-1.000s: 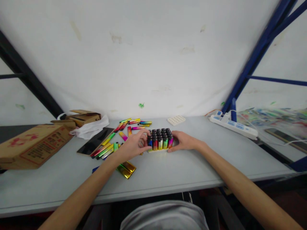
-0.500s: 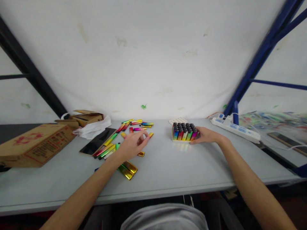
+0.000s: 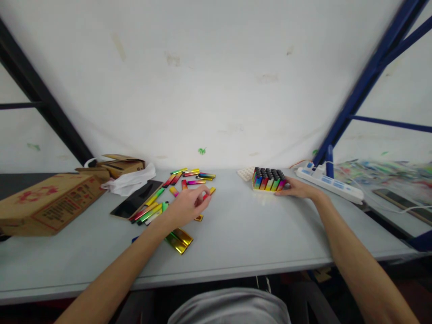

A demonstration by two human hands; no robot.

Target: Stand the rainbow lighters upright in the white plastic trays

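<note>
Colourful lighters with dark tops stand upright in a packed block (image 3: 269,180) on the table, right of centre. My right hand (image 3: 295,187) grips the block at its right side, thumb at the front. My left hand (image 3: 191,203) hovers over the scattered lighters at the left, fingers curled with a gap between thumb and forefinger; nothing shows in it. A yellow and red lighter (image 3: 209,193) lies just beyond its fingertips. Gold-ended pieces (image 3: 180,240) lie below the left wrist, and more lighters (image 3: 146,212) lie to its left.
A white perforated tray (image 3: 245,173) lies behind the block. At the left are a cardboard box (image 3: 50,202), a smaller open box (image 3: 123,166), a white plastic bag (image 3: 131,180) and a black panel (image 3: 137,200). A power strip (image 3: 330,184) runs along the right.
My right hand and the block of lighters have shifted right and slightly back, showing more of the white tray. My left hand has barely moved.
</note>
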